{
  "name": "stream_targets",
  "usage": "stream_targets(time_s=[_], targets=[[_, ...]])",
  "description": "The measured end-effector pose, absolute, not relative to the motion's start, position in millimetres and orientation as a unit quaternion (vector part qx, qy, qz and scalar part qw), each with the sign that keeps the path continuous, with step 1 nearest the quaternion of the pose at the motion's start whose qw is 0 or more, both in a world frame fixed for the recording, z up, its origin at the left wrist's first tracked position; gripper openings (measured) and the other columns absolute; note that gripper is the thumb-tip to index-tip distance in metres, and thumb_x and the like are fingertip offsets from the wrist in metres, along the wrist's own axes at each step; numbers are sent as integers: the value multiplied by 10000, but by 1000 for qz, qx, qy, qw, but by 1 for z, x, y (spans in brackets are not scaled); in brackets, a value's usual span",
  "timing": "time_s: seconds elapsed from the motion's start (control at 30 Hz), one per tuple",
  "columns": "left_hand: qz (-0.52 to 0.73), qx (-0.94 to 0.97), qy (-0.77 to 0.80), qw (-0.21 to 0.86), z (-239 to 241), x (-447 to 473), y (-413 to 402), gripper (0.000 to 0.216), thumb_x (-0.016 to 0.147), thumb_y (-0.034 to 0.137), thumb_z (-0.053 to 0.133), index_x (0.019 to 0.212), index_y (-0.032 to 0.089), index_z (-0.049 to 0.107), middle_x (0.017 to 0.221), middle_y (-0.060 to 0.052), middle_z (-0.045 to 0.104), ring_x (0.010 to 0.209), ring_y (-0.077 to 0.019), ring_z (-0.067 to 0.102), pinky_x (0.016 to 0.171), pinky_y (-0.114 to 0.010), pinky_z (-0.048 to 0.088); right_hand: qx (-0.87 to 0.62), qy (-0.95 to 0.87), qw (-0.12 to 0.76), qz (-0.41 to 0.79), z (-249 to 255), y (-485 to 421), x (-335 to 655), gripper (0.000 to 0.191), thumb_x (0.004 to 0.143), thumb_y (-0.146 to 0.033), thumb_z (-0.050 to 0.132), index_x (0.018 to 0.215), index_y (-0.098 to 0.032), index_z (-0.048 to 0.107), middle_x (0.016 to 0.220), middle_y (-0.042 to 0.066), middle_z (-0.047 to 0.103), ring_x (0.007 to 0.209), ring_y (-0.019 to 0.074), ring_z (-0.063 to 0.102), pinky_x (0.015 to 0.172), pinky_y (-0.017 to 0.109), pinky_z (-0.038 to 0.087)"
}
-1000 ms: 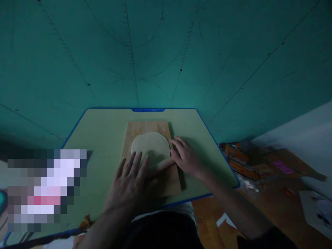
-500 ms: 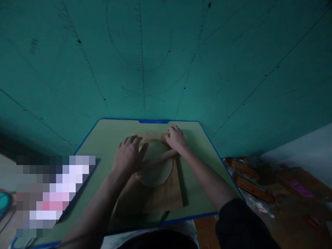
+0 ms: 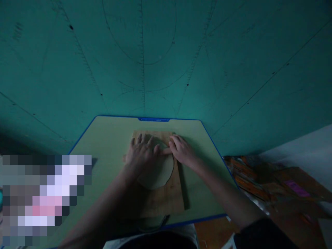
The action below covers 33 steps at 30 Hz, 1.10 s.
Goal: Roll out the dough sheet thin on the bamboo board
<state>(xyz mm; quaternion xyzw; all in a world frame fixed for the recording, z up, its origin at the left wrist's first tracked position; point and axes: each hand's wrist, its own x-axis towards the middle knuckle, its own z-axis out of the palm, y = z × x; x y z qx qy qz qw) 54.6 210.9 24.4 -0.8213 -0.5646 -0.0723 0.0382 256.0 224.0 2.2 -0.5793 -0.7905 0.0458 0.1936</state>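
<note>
A thin wooden rolling pin (image 3: 166,151) lies across a flat round sheet of dough (image 3: 162,173). Under the dough is a wooden cutting board (image 3: 171,199). My left hand (image 3: 142,150) rests palm down over the pin's left part, fingers spread and stretched forward. The pin's tip shows just left of that palm. My right hand (image 3: 181,148) is closed over the right end of the pin, with its fingers bent and close together. Both hands cover parts of the pin and the dough's far edge.
A pale table (image 3: 111,128) with a blue rim carries the board and stands against a green wall (image 3: 155,79). A pixelated patch hides an object at the left. A dark handle (image 3: 165,219) lies near the front edge. Cardboard and packaging (image 3: 293,183) lie low on the right.
My left hand has moved right, onto the pin and farther over the dough. My right hand has come down and settled on the pin's right end. The pin is now more level across.
</note>
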Motion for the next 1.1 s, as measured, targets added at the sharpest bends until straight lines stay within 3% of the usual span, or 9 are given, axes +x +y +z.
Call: stream_targets(time_s=[0.23,0.47,0.67,0.8,0.93,1.1], targets=[[-78,-795,-601,24,31,52,254,518,1053,450,320,1193,86,660,1211,-230,681,1169,-364,623,932,-474,489,-612,-768,175,71,6,284,245,359,992,-231,429,1292,-156,611,1371,151,614,1306,232,552,1090,401,440],[-97,-799,-591,48,20,58,207,593,1033,512,354,1374,75,565,1472,-266,529,1424,-416,427,1099,-563,365,-591,-788,160,60,-1,231,256,414,1024,-289,394,1362,-164,598,1471,165,556,1407,266,476,1130,454,424],[-107,-824,-551,80,9,61,174,596,1031,543,346,1361,125,613,1497,-223,529,1426,-424,433,1112,-577,362,-566,-803,182,29,-10,179,271,536,1052,-396,346,1517,-156,462,1563,180,463,1427,296,459,1145,485,417],[-96,-822,-557,72,16,60,202,549,1044,453,341,1399,107,576,1482,-217,545,1436,-419,416,1110,-574,359,-597,-786,149,53,-4,209,263,549,1055,-419,353,1481,-106,505,1542,207,481,1456,298,423,1168,459,384],[-104,-795,-594,57,25,61,239,560,1043,460,337,1294,45,618,1386,-262,593,1330,-404,520,1038,-508,433,-641,-751,142,72,4,257,251,483,1050,-396,387,1440,-161,549,1529,173,503,1427,266,463,1161,438,382],[-113,-794,-595,52,37,58,254,449,1052,396,329,1171,122,664,1222,-176,679,1142,-298,631,913,-392,494,-645,-745,154,66,7,281,246,418,998,-279,439,1359,-154,607,1427,175,588,1310,256,574,1083,417,455]])
